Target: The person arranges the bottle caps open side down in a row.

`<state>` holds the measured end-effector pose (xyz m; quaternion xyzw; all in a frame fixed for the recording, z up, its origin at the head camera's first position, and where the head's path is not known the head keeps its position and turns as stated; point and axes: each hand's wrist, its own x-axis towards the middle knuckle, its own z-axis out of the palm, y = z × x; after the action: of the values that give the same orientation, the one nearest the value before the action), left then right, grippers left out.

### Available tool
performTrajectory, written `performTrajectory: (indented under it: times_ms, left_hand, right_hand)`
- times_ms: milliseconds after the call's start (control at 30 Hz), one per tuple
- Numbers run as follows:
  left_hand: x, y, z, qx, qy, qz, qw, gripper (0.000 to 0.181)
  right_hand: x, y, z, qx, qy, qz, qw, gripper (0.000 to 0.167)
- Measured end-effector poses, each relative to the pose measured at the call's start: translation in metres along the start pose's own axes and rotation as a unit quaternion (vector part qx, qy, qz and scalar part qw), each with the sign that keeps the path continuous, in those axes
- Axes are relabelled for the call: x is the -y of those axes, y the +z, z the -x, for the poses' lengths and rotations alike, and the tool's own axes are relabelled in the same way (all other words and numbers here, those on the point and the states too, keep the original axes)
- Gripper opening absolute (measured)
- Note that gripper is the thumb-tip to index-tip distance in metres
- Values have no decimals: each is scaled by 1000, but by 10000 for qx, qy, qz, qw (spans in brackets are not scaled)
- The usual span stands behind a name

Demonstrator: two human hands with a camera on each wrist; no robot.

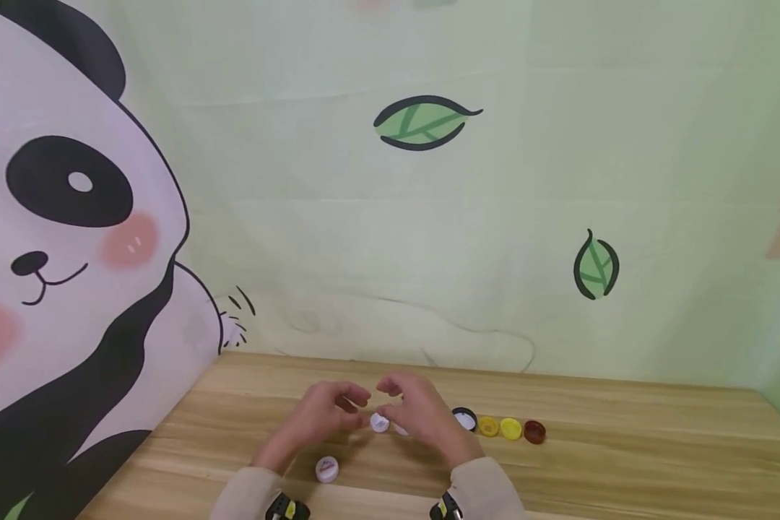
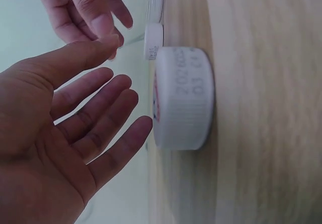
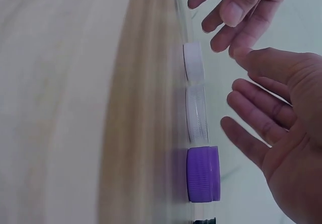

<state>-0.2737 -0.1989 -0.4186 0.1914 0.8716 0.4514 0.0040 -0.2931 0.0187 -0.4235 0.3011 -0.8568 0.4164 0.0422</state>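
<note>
Left sleeve (image 1: 243, 495) and right sleeve (image 1: 487, 487) sit closest to the head camera; past them, the left hand (image 1: 320, 414) and right hand (image 1: 419, 408) face each other above the wooden counter (image 1: 624, 469), both with fingers apart and loosely bent, holding nothing. Between them on the counter lies a small white cap (image 1: 380, 422), with a clear cap (image 3: 197, 114) just beside it, then a purple cap (image 3: 204, 173) that the right hand hides from the head view. The row runs on rightward through a black-rimmed cap (image 1: 464, 419), an orange cap (image 1: 488, 426), a yellow cap (image 1: 510, 428) and a dark red cap (image 1: 535, 432). A ribbed white cap (image 1: 327, 469) stands out of line, near the left wrist. Whether any fingertip touches the small white cap, I can't tell. Likeliest trouble, I'd say, is a knock: a low right hand could push the clear or purple cap askew, since they sit so close beneath it; the left sleeve, drawn back carelessly, might catch the ribbed one; and with the fingertips so near each other, the hands could bump.
</note>
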Motion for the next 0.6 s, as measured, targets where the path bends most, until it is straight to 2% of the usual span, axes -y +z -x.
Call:
performTrajectory:
  times_ms: [267,600]
  left_hand:
    - [6,0,0,191,4,-178,9997,35]
    - [8,2,-2,447,96,-354,9983,34]
  right_hand:
    - [-5,0,-2,174,99,172,9997,31]
    - [-11,0,0,410,342,99,9985,31]
